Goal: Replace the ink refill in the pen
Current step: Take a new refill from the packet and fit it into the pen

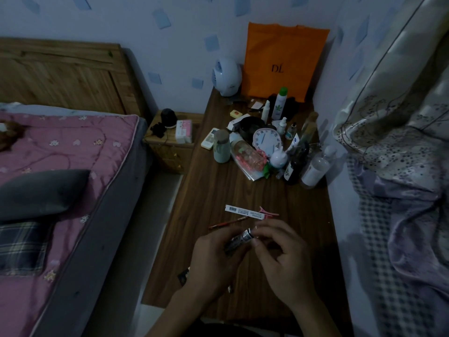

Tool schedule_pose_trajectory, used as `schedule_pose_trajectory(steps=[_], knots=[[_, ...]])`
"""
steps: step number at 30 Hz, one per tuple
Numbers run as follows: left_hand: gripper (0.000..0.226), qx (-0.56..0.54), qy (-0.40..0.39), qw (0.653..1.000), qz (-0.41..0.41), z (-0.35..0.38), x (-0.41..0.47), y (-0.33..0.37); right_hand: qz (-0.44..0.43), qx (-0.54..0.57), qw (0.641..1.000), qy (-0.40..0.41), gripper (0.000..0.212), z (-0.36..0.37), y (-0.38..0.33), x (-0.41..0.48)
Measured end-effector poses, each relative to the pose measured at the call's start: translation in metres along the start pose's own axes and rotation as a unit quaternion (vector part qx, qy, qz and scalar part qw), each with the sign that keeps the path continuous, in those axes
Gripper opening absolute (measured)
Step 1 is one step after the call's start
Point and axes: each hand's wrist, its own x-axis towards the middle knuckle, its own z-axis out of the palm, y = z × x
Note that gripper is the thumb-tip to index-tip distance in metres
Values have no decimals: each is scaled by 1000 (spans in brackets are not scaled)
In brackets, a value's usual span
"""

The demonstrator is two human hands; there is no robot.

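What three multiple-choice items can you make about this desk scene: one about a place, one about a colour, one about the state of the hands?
1. Where does the white barcode box lie?
A) on a chair
B) on the desk
C) in a drawer

2. What colour is the bag by the wall?
A) green
B) black
C) orange

3. What do the left hand and the right hand do?
A) both hold the dark pen
B) both lie flat
C) both hang idle

Answers:
1 B, the box rests on the wood just past the fingers.
2 C, it is plainly orange with dark letters.
3 A, fingers of both hands close on it above the desk.
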Motion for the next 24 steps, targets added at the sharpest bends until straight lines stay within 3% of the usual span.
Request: schedule_pose_trajectory(steps=[5, 12, 14, 18, 24], knots=[[27, 0, -13, 1000, -9, -1, -1, -2, 72, 57, 996, 18, 39, 3, -1, -3], [20, -87, -75, 989, -88, -5, -3, -3, 101, 99, 987, 71, 38, 3, 0, -2], [12, -115, -77, 983, -120, -5, -3, -4, 99, 104, 988, 65, 39, 3, -3, -3], [6, -158, -65, 973, -154, -6, -3, -2, 55, 125, 991, 8, 16, -1, -11, -3], [5, -176, -63, 968, -169, -7, -5, 0, 108, 182, 977, 4, 38, 1, -9, -3]])
